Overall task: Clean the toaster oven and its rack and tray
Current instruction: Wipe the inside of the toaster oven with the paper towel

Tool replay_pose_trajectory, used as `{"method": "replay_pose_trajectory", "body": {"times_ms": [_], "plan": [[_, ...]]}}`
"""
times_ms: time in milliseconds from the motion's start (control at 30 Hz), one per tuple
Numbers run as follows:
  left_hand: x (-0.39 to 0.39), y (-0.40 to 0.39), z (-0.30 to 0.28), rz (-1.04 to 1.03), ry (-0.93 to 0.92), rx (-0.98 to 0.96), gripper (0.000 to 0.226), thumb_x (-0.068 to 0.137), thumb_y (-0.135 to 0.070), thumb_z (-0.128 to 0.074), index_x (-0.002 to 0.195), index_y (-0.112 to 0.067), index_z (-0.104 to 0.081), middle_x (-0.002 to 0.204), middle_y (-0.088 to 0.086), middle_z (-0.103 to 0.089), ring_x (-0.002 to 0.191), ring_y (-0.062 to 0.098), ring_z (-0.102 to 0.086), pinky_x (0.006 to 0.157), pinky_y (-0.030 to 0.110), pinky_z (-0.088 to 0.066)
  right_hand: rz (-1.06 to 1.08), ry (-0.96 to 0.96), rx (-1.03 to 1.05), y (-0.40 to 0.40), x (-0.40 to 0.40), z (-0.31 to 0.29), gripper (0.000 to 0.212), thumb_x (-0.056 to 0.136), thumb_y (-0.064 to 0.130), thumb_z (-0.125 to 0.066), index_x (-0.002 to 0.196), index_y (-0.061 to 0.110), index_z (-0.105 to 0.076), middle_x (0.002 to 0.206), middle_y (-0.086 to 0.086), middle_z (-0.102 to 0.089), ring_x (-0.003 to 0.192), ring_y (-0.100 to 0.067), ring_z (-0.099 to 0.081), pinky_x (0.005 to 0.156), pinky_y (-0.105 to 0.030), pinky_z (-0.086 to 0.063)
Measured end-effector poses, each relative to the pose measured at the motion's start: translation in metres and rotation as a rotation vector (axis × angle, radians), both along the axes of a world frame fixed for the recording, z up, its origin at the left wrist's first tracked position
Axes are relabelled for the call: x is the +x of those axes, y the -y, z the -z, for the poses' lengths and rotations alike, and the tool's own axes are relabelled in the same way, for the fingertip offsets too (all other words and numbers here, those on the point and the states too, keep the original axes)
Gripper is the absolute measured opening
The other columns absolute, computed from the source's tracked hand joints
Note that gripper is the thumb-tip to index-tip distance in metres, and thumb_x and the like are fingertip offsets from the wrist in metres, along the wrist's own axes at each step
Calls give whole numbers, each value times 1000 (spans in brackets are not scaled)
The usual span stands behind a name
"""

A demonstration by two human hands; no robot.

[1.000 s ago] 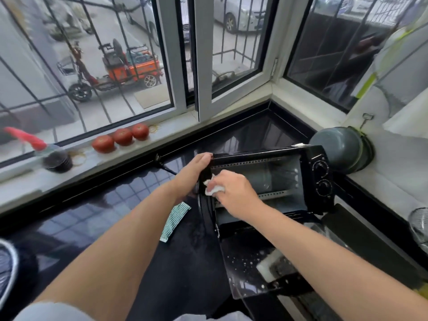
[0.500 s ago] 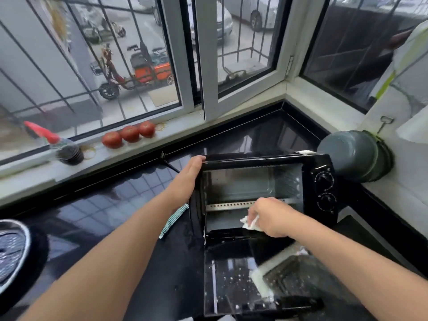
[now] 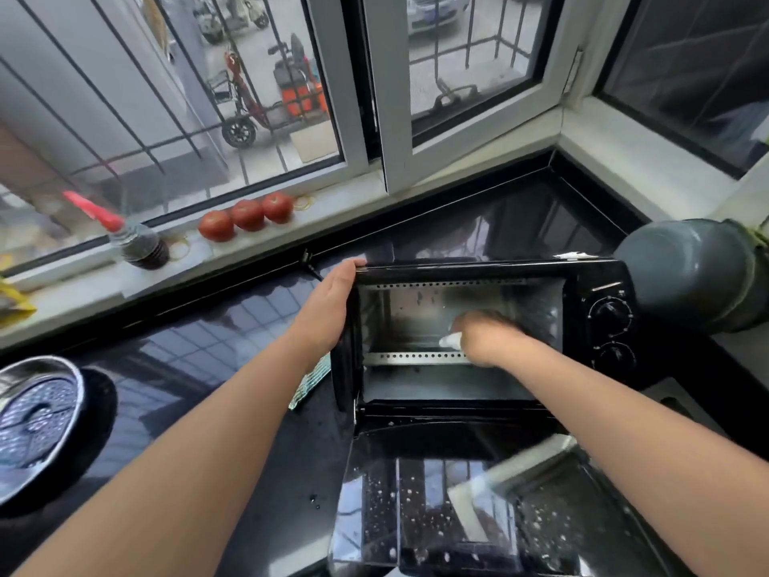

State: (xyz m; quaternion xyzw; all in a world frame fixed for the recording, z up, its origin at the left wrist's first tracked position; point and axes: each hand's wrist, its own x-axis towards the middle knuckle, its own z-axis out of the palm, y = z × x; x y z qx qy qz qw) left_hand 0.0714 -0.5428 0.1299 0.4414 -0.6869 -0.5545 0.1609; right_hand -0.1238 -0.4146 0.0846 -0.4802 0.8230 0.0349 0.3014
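Note:
A black toaster oven (image 3: pixel 599 281) stands on the dark counter with its glass door (image 3: pixel 420 510) folded down flat and spotted with white drops. My left hand (image 3: pixel 331 310) lies flat against the oven's upper left corner, fingers straight. My right hand (image 3: pixel 487 337) is inside the cavity, gripping a small white wad of cloth (image 3: pixel 451 340) against the back wall, and it looks blurred. A perforated metal rail (image 3: pixel 412 358) crosses the cavity below that hand. Neither rack nor tray shows inside.
A striped green cloth (image 3: pixel 312 383) lies left of the oven. A grey pot (image 3: pixel 690 276) sits on its side at the right. A metal steamer bowl (image 3: pixel 37 418) is at the far left. Three tomatoes (image 3: pixel 245 214) and a dark bottle (image 3: pixel 141 243) line the windowsill.
My right hand has moved with the white cloth from the oven's front lower edge up and deeper into the cavity. My left hand has stayed on the oven's left corner.

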Motion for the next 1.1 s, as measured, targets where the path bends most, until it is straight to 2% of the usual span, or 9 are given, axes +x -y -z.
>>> {"method": "replay_pose_trajectory", "body": {"times_ms": [100, 367, 500, 600, 700, 800, 900, 1000, 1100], "plan": [[-5, -1, -3, -42, -18, 61, 41, 107, -61, -30, 121, -49, -66, 127, -20, -66, 124, 3, -57, 119, 41, -37, 26, 67, 65, 32, -11, 16, 33, 99, 13, -49, 129, 13, -63, 132, -3, -60, 110, -26, -60, 94, -30, -50], [-4, -2, 9, -89, -47, 46, 41, 109, -56, -28, 119, -48, -67, 120, -22, -68, 120, 2, -59, 111, 34, -40, 19, 194, 254, 81, 6, 50, 9, 91, 6, -54, 95, 6, -63, 81, -10, -61, 61, -16, -51, 54, -26, -42], [-9, 1, 10, -106, -60, 54, 43, 105, -62, -31, 117, -45, -68, 119, -13, -73, 119, 9, -63, 114, 40, -41, -64, 314, 143, 107, 28, 55, 30, 97, 18, -49, 119, 7, -66, 112, -10, -68, 91, -24, -65, 79, -34, -57], [-11, 3, 10, -107, -50, 60, 42, 107, -61, -29, 108, -50, -69, 109, -18, -74, 111, 2, -66, 111, 39, -44, -166, 213, 191, 101, 23, 56, 38, 101, 19, -43, 135, 9, -58, 137, -11, -58, 118, -28, -58, 102, -40, -48], [-15, 6, 3, -115, -30, 47, 44, 108, -58, -26, 111, -45, -68, 104, -28, -72, 106, -8, -63, 105, 31, -45, -235, 93, 304, 92, 10, 55, 35, 101, 14, -40, 133, 7, -55, 136, -9, -55, 114, -28, -57, 94, -35, -48], [-18, 8, 1, -125, -18, 74, 59, 94, -81, -31, 124, -45, -66, 135, -8, -64, 133, 20, -56, 117, 51, -40, -216, -20, 453, 80, -10, 46, 21, 97, 6, -40, 110, 6, -56, 118, -13, -57, 93, -27, -55, 80, -34, -49], [-21, 12, 3, -140, -20, 97, 70, 75, -93, -32, 118, -51, -67, 140, 1, -62, 137, 27, -53, 117, 55, -38, -233, -75, 526, 73, -28, 48, 31, 94, 4, -39, 117, 3, -60, 123, -15, -58, 95, -29, -58, 89, -36, -53], [-23, 14, 7, -162, -41, 94, 70, 74, -95, -33, 116, -52, -67, 138, -1, -64, 135, 26, -54, 117, 56, -39, -133, 108, 376, 80, -25, 52, 23, 96, 8, -46, 109, 6, -64, 111, -12, -59, 90, -26, -57, 81, -35, -51], [-23, 12, 8, -175, -38, 90, 69, 73, -95, -33, 115, -52, -68, 136, -1, -65, 134, 27, -56, 116, 55, -40, 150, 567, 250, 97, -2, 57, 36, 93, -7, -47, 112, 12, -70, 119, -10, -62, 104, -25, -60, 87, -33, -52]]}}
